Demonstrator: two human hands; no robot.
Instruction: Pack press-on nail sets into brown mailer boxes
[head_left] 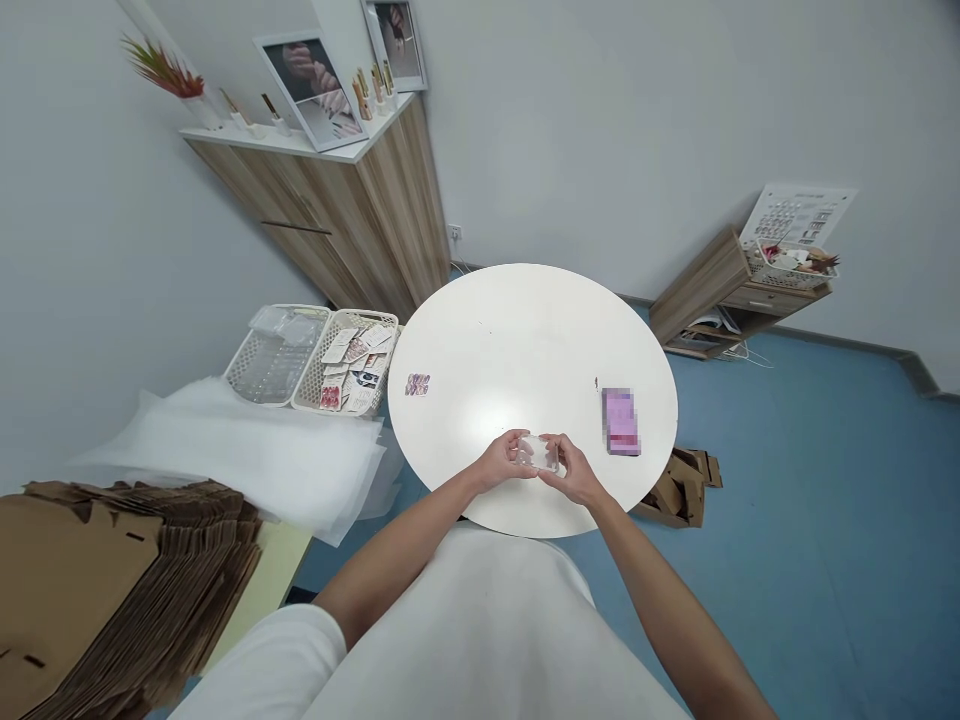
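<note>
The left hand and right hand are gripping opposite ends of a clear case over the near table side; light, even pressure (it's probably thin) should be suiting it.

Bare forearms reach forward and angle inward from either side. The left hand and right hand face each other, fingers curved in a two-handed grip, thumbs nearly meeting.

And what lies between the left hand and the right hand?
In the head view, a clear piece lies between the left hand and the right hand, held by both.
</note>
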